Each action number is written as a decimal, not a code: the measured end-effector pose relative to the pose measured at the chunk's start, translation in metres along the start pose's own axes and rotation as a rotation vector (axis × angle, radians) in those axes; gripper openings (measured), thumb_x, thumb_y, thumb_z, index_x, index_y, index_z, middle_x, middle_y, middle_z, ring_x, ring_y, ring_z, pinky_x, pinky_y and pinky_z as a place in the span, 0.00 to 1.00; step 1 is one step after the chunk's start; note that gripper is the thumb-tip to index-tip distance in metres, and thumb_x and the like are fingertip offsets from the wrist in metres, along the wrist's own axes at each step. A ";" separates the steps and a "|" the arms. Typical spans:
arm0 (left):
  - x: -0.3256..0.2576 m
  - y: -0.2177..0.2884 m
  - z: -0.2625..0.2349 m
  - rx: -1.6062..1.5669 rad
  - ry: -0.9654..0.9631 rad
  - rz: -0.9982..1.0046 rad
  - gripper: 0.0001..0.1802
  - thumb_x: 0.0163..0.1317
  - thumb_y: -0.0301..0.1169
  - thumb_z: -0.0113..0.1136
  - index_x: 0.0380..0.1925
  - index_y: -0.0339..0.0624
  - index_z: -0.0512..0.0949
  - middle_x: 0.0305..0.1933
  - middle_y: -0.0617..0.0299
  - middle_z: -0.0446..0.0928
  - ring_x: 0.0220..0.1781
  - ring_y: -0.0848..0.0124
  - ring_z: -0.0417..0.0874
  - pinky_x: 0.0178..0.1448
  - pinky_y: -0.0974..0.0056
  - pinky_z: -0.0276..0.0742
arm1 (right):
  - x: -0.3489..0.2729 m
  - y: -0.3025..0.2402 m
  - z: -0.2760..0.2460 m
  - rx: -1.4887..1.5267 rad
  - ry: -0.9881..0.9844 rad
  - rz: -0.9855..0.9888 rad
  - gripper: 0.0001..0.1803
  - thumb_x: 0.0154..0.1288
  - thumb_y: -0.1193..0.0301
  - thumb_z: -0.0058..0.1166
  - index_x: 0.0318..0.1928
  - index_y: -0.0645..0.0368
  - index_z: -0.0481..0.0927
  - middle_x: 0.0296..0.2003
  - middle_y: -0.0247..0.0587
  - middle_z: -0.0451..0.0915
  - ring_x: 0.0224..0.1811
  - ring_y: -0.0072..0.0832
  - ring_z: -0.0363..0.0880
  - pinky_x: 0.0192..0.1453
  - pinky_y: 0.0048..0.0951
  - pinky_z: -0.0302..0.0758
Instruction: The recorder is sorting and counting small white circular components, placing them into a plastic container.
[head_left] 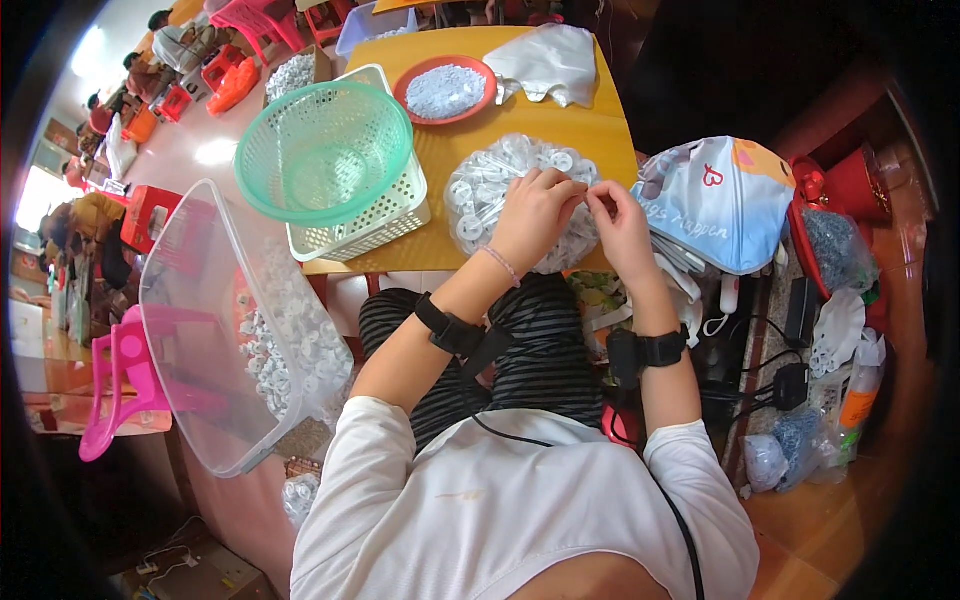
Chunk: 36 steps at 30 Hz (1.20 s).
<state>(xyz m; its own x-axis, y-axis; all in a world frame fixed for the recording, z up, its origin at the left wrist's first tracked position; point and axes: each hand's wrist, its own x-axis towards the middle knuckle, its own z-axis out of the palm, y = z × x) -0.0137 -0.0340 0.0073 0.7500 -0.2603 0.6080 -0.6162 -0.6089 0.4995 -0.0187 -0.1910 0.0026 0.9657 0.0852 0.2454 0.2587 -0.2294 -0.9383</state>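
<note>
My left hand (537,212) and my right hand (622,232) meet fingertip to fingertip above the near right part of a yellow table (440,248). Both are pinched closed; whatever lies between the fingers is too small to make out. Under and beside them sits a clear plastic bag (478,190) full of white plastic parts with round ends. My left hand covers part of this bag. Farther back on the table, a red plate (403,108) carries a heap of small pale bluish pieces (445,92).
A green perforated basin (325,165) rests in a white basket (360,240) at the table's left. Beside it a large clear bin (200,330) tilts near white parts. A white plastic sheet (545,62), a blue printed bag (710,200) and a pink stool (130,365) surround me. People sit far left.
</note>
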 end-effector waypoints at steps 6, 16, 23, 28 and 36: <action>0.005 -0.012 -0.004 -0.203 -0.148 -0.111 0.04 0.53 0.28 0.61 0.31 0.45 0.81 0.35 0.59 0.76 0.41 0.59 0.77 0.46 0.58 0.68 | -0.001 -0.005 0.002 -0.343 0.053 -0.414 0.04 0.61 0.79 0.53 0.36 0.66 0.73 0.30 0.40 0.73 0.31 0.28 0.72 0.34 0.24 0.69; 0.007 -0.011 -0.007 -0.061 -0.045 0.087 0.06 0.50 0.27 0.65 0.30 0.42 0.80 0.32 0.58 0.76 0.34 0.57 0.78 0.40 0.57 0.71 | -0.001 0.003 -0.001 0.065 -0.044 0.080 0.02 0.65 0.77 0.52 0.36 0.63 0.75 0.32 0.32 0.74 0.32 0.16 0.71 0.39 0.20 0.70; 0.005 -0.015 -0.010 -0.173 -0.055 -0.035 0.06 0.51 0.28 0.64 0.30 0.44 0.80 0.34 0.63 0.75 0.39 0.61 0.77 0.44 0.59 0.68 | 0.002 -0.012 0.002 -0.311 0.041 -0.437 0.06 0.58 0.83 0.53 0.37 0.66 0.74 0.34 0.44 0.74 0.36 0.30 0.75 0.41 0.26 0.72; 0.006 -0.009 -0.017 -0.141 -0.119 -0.025 0.05 0.50 0.28 0.64 0.28 0.45 0.78 0.34 0.65 0.74 0.40 0.61 0.76 0.45 0.58 0.65 | -0.005 -0.010 0.007 -0.078 0.053 -0.171 0.04 0.61 0.79 0.53 0.36 0.65 0.74 0.32 0.41 0.75 0.34 0.27 0.75 0.40 0.24 0.72; -0.006 0.002 -0.011 0.010 0.025 -0.017 0.05 0.50 0.30 0.64 0.28 0.50 0.79 0.34 0.67 0.73 0.41 0.65 0.74 0.50 0.59 0.62 | -0.009 -0.007 0.003 -0.059 -0.029 -0.057 0.04 0.62 0.77 0.53 0.36 0.65 0.73 0.31 0.39 0.74 0.33 0.25 0.73 0.40 0.24 0.71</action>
<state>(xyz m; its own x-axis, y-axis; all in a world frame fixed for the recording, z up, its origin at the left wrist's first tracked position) -0.0217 -0.0257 0.0116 0.7542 -0.2307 0.6147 -0.6007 -0.6206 0.5041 -0.0289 -0.1871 0.0066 0.9483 0.1280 0.2903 0.3154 -0.2797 -0.9068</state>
